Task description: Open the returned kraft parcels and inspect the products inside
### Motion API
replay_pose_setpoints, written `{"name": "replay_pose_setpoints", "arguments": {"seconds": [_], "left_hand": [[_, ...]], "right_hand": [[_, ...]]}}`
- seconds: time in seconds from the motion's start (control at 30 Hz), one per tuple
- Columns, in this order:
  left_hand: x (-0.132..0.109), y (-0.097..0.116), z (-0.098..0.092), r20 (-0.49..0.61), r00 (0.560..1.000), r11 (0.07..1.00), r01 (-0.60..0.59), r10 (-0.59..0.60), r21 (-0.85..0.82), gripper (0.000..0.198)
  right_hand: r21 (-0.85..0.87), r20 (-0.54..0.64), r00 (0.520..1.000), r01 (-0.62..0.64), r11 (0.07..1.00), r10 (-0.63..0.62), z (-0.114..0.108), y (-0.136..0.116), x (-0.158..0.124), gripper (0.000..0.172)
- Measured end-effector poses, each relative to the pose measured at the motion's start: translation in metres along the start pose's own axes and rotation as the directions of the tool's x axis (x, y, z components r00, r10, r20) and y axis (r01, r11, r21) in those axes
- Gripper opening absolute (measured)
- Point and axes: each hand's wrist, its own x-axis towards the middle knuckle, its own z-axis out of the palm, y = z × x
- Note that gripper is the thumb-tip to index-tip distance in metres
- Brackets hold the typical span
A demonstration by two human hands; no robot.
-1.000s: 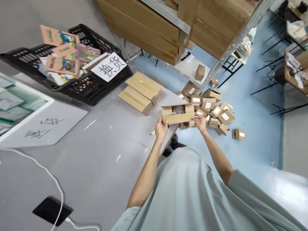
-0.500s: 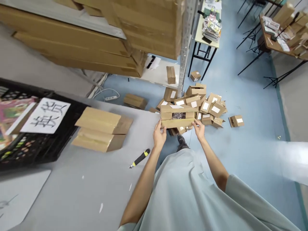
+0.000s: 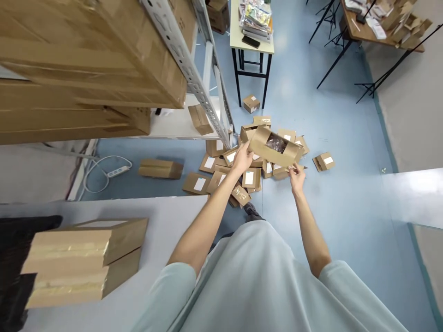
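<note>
Between my two hands is an opened cardboard box (image 3: 268,153), tilted, with something in clear shiny plastic (image 3: 277,144) showing inside. My left hand (image 3: 243,159) grips its left end. The fingers of my right hand (image 3: 296,178) pinch its lower right edge. Below and behind it lies a heap of small cardboard boxes (image 3: 252,178) on the floor, many with white labels. Two taped boxes (image 3: 83,258) are on the grey table (image 3: 166,216) at my left.
A metal shelf rack (image 3: 194,76) with large cartons (image 3: 104,60) stands at upper left. Beneath it are a power strip (image 3: 118,171) and a box (image 3: 161,168) on the floor. A narrow table (image 3: 235,37) holds packets and a phone. One loose box (image 3: 323,161) lies right of the heap.
My view has swung right and away from the table. The held box has gone from level to tilted, its right end lower. The utility knife on the table has left the view.
</note>
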Motion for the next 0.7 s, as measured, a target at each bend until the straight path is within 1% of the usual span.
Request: {"name": "replay_pose_setpoints", "arguments": {"seconds": [0.03, 0.07, 0.1, 0.13, 0.17, 0.2, 0.23, 0.3, 0.37, 0.43, 0.5, 0.57, 0.6, 0.67, 0.7], "left_hand": [[0.020, 0.008, 0.011, 0.044, 0.999, 0.998, 0.018, -0.016, -0.055, 0.085], [0.037, 0.014, 0.021, 0.044, 0.999, 0.995, 0.029, -0.025, -0.099, 0.088], [0.049, 0.019, 0.029, 0.035, 0.999, 0.992, 0.036, -0.032, -0.123, 0.091], [0.055, 0.021, 0.034, 0.026, 0.999, 0.990, 0.049, -0.046, -0.134, 0.092], [0.055, 0.021, 0.036, 0.019, 0.998, 0.989, 0.062, -0.060, -0.132, 0.092], [0.049, 0.018, 0.034, 0.023, 0.997, 0.990, 0.077, -0.075, -0.118, 0.089], [0.038, 0.012, 0.030, 0.033, 0.995, 0.991, 0.095, -0.092, -0.098, 0.086], [0.005, -0.004, 0.012, 0.048, 0.991, 0.991, 0.125, -0.122, -0.057, 0.078], [-0.038, -0.026, -0.015, 0.011, 0.985, 0.985, 0.170, -0.170, -0.041, 0.071], [-0.083, -0.051, -0.048, -0.071, 0.968, 0.970, 0.239, -0.242, -0.054, 0.063], [-0.130, -0.076, -0.086, -0.212, 0.925, 0.948, 0.298, -0.316, -0.114, 0.056], [-0.182, -0.098, -0.125, -0.364, 0.850, 0.924, 0.334, -0.380, -0.183, 0.049], [-0.211, -0.107, -0.144, -0.437, 0.801, 0.913, 0.352, -0.409, -0.208, 0.046], [-0.272, -0.119, -0.178, -0.562, 0.687, 0.887, 0.389, -0.460, -0.250, 0.041], [-0.303, -0.122, -0.192, -0.612, 0.624, 0.871, 0.407, -0.485, -0.274, 0.041]], "right_hand": [[0.028, 0.005, 1.000, -0.014, 1.000, 0.014, 0.001, -0.004, 0.008, 0.090], [0.046, 0.022, 0.999, -0.030, 0.999, 0.029, 0.002, -0.008, 0.014, 0.092], [0.053, 0.048, 0.998, -0.043, 0.998, 0.040, 0.005, -0.011, 0.019, 0.093], [0.051, 0.082, 0.996, -0.051, 0.997, 0.047, 0.009, -0.014, 0.022, 0.093], [0.044, 0.118, 0.992, -0.052, 0.998, 0.047, 0.013, -0.016, 0.023, 0.092], [0.038, 0.157, 0.987, -0.047, 0.998, 0.041, 0.017, -0.017, 0.023, 0.089], [0.036, 0.193, 0.981, -0.040, 0.999, 0.033, 0.022, -0.018, 0.021, 0.086], [0.041, 0.256, 0.966, -0.046, 0.998, 0.034, 0.033, -0.018, 0.013, 0.078], [0.038, 0.305, 0.950, -0.084, 0.996, 0.069, 0.047, -0.017, 0.003, 0.069], [0.023, 0.372, 0.923, -0.115, 0.993, 0.098, 0.064, -0.016, -0.007, 0.061], [0.002, 0.468, 0.879, -0.108, 0.994, 0.095, 0.085, -0.017, -0.016, 0.056], [-0.031, 0.579, 0.812, -0.066, 0.997, 0.072, 0.109, -0.017, -0.024, 0.054], [-0.050, 0.630, 0.774, -0.039, 0.998, 0.061, 0.122, -0.018, -0.029, 0.055], [-0.076, 0.721, 0.691, 0.011, 0.997, 0.047, 0.151, -0.020, -0.041, 0.057], [-0.080, 0.763, 0.645, 0.030, 0.996, 0.042, 0.166, -0.021, -0.048, 0.059]]}}
